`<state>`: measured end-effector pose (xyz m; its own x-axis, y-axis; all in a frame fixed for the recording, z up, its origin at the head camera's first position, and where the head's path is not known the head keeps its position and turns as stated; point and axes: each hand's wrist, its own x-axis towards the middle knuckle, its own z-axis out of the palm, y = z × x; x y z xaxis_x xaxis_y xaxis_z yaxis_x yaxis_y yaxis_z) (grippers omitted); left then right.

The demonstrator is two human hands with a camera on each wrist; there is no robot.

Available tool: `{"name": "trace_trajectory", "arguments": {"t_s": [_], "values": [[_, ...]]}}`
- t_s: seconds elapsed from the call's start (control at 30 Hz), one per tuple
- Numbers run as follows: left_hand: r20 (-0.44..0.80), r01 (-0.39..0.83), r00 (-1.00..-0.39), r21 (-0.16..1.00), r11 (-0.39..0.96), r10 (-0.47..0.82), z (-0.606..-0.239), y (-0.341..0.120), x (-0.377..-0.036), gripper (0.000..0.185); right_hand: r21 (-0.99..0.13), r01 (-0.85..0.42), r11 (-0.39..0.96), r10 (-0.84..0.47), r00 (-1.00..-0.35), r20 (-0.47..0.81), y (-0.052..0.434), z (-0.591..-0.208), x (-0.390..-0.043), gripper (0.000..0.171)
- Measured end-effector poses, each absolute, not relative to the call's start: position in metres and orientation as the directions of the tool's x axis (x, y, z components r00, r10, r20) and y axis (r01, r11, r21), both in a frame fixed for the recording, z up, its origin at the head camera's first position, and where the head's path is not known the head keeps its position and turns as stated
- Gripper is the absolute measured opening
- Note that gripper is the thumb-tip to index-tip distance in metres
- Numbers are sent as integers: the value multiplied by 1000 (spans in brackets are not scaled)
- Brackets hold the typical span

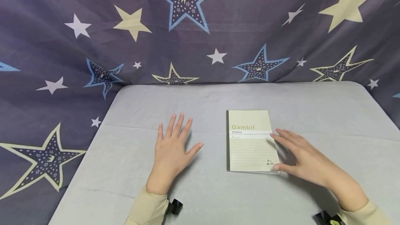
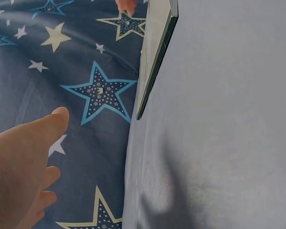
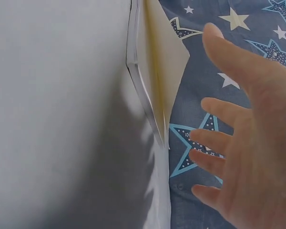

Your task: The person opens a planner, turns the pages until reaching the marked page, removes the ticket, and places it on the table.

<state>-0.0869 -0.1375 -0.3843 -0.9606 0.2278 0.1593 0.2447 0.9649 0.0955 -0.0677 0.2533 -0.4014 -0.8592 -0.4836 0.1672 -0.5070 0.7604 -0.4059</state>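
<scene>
A cream notebook (image 1: 250, 148) with a dark spine on its left and "Gambit" printed on the cover lies closed on the grey-covered table. In the right wrist view, the front cover (image 3: 167, 62) of the notebook stands slightly away from its pages. My right hand (image 1: 307, 157) is held at the right edge of the notebook, thumb and fingers spread; the right wrist view shows it apart from the book, holding nothing. To the left of the notebook, my left hand (image 1: 172, 152) hovers palm down with spread fingers, and its shadow falls on the cloth.
A light grey cloth covers the table (image 1: 200, 197). Behind it and at its sides hangs a dark curtain (image 1: 200, 44) with a star print. Dark wrist mounts (image 1: 175, 207) sit at both beige sleeves (image 1: 148, 207).
</scene>
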Motion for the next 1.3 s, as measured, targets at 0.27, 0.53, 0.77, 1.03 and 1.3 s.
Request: {"name": "trace_trajectory", "arguments": {"t_s": [0.27,0.53,0.77,1.03,1.3], "values": [[165,276,-953,121,953,255,-389,-138,-87,78,-450,-484,751,-500,-861,92,250,-404,-64,94],[162,291,-950,132,948,269,-389,-138,-87,76,-421,-470,776,-488,-870,72,248,-403,-63,91],[162,298,-948,141,944,275,-389,-139,-88,74,-393,-514,763,-496,-855,154,243,-396,-60,82],[145,284,-954,158,946,262,-388,-142,-88,73,-342,-521,782,-461,-853,244,235,-386,-56,85],[154,282,-954,172,944,257,-384,-145,-88,71,-356,-400,845,-324,-911,254,214,-370,-52,91]]}}
